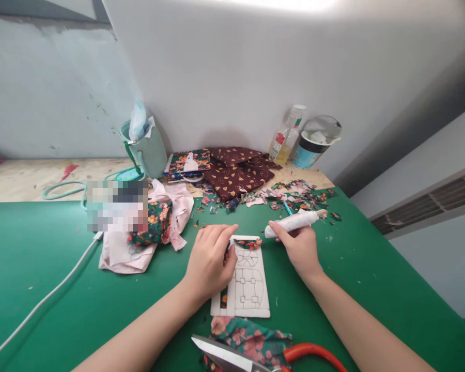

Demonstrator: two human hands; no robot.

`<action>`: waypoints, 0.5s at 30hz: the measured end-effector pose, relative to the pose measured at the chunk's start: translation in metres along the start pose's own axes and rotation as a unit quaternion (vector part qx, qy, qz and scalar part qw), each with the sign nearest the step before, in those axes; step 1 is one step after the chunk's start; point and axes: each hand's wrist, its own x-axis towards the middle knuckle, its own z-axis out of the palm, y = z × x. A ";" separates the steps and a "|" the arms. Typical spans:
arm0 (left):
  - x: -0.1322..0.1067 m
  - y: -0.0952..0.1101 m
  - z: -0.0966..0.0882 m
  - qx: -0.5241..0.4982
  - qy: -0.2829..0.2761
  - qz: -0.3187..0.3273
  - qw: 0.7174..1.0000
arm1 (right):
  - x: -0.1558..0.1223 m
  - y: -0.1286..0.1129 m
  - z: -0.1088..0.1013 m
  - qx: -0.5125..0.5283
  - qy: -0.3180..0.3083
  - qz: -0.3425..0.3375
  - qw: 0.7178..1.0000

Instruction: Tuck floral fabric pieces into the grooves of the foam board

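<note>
A white board (251, 305) scored with line patterns lies on the green table mat. Dark floral fabric fills a strip on its left side and a curved patch (248, 243) at its top. My left hand (212, 261) rests on the board's left part, fingers stretched forward, thumb bent inward over the surface. My right hand (300, 250) is closed around a white-wrapped tool (292, 223), its thin dark tip pointing left, just beyond the board's upper right corner. Nearest me, red-handled scissors (232, 356) lie on teal floral fabric (251, 333).
Left are pale pink cloth (129, 258), folded floral fabric (160, 219) and a white cable (42, 299). Behind stand a green bag (153, 155), maroon fabric (236, 175), a bottle (289, 137) and a blue tub (308, 152). Fabric scraps (302, 196) litter the back right.
</note>
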 end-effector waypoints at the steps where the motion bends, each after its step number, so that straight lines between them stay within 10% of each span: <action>1: 0.000 -0.002 0.000 0.013 -0.004 -0.009 1.000 | 0.000 0.000 0.000 0.004 -0.003 0.001 1.000; 15: -0.001 -0.008 -0.001 0.114 -0.048 0.021 0.992 | 0.001 0.004 0.001 0.055 -0.028 -0.037 0.997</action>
